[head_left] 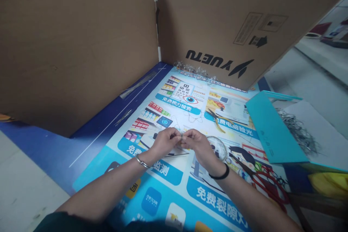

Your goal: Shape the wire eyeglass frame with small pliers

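Observation:
Over the printed poster sheet [152, 175], my left hand [164, 143] and my right hand [199, 146] meet fingertip to fingertip. Both pinch a thin wire [178, 127], whose fine end shows just above the fingers; most of it is hidden by them. Beyond the hands lies a bent wire shape [195, 117]. Pliers [216, 119] with yellow handles rest to the right of it. Close to my right wrist is a coil of wire [225, 149]. Some thin dark rods [176, 155] lie just below my fingers.
Red-handled scissors [268, 183] lie at the right. A turquoise box [276, 141] beside them holds a heap of wire pieces [296, 130]. Tall cardboard panels [212, 14] stand behind, with twisted wire pieces [194, 69] along their foot. Straight wires [140, 85] lie at the left.

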Motion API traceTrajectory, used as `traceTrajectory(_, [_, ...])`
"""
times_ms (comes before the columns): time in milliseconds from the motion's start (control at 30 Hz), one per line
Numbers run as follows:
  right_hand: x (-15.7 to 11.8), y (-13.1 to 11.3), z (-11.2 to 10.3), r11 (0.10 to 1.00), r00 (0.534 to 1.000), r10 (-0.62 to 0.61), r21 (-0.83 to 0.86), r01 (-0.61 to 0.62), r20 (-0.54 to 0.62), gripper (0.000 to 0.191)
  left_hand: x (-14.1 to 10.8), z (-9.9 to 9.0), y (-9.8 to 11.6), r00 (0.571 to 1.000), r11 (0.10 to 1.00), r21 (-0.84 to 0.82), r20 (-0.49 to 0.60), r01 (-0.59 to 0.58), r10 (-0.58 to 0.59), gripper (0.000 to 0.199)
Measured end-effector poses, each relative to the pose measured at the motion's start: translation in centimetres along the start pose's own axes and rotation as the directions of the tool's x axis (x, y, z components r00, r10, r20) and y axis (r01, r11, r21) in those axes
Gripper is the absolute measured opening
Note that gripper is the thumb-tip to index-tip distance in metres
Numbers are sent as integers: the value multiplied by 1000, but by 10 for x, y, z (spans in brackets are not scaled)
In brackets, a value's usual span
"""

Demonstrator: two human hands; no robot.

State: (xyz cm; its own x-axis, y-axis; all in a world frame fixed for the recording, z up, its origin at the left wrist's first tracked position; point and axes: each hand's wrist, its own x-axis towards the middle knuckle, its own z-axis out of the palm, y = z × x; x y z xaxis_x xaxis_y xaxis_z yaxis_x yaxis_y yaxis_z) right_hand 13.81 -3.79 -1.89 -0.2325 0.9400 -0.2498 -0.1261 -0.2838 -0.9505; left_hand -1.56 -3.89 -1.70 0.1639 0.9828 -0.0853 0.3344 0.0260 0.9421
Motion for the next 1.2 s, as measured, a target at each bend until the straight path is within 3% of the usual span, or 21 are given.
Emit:
traceTrajectory(233, [1, 1, -1, 999, 999, -33, -14, 33, 12, 22, 0, -1, -3, 1000, 999, 52, -10, -14, 15, 8])
traceTrajectory(667, [4, -2, -3, 972, 998, -61, -227, 59, -3, 21, -1, -3, 6, 1000, 991, 132, 3, -20, 20, 7])
traceTrajectory(933, [7, -11, -10, 876, 994, -92, -469, 109, 59, 15, 1, -12, 8, 999, 986, 166, -28, -29, 34, 8])
traceTrajectory(1000, [6, -18, -13, 760, 988, -124, -631, 157, 96, 13, 5, -22, 7, 997, 983, 178, -53, -42, 52, 10])
traceTrajectory(1033, [4, -22, -13, 646, 979, -141, -736, 202, 145, 14, 8, -28, 6, 997, 981, 191, -54, -45, 56, 10])
traceTrajectory(1100, [-4, -30, -11, 311, 939, -107, -886, 344, 327, 20, 13, -40, 4, 993, 970, 242, -104, -31, 58, 8])
traceTrajectory(1167, [-14, -36, -6, -41, 903, -14, -903, 429, 429, 19, 18, -48, 2, 991, 936, 351, -110, -33, 77, 8])
traceTrajectory(1200, [-20, -37, -3, -157, 890, 11, -878, 452, 456, 14, 19, -50, 1, 990, 911, 411, -107, -44, 96, 9])
